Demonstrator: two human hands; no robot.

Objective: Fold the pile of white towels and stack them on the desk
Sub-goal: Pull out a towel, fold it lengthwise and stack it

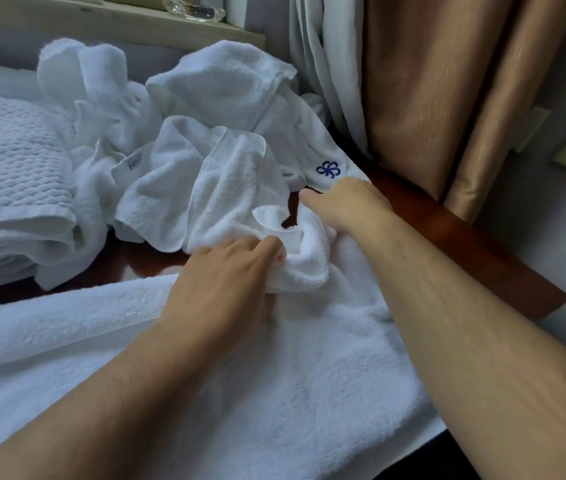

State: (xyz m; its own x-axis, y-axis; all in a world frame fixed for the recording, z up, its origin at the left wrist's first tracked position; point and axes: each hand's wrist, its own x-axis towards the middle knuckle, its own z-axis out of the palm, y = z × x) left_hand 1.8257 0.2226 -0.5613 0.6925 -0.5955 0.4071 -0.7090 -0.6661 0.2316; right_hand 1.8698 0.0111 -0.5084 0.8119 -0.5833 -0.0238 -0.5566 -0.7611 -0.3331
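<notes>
A flat towel (274, 375) lies nearest me. My left hand (226, 282) and right hand (347, 206) pinch a crumpled towel (233, 188) just beyond it; pile (156, 109) farther back on the desk (447, 237).

Two bare forearms come into view from the near edge, one from the near left and one from the near right. Neither carries a sleeve, cuff, watch, bracelet or strap anywhere along its visible length. Fine dark hair lies over the upper side of both forearms, thicker toward the near end. The left hand (220, 282) is ungloved, its knuckles showing as a row of low ridges, with no ring on the fingers that can be seen. The right hand (347, 204) is likewise ungloved and ringless, its back smooth, and one short, unpainted fingernail shows on the left hand.
</notes>
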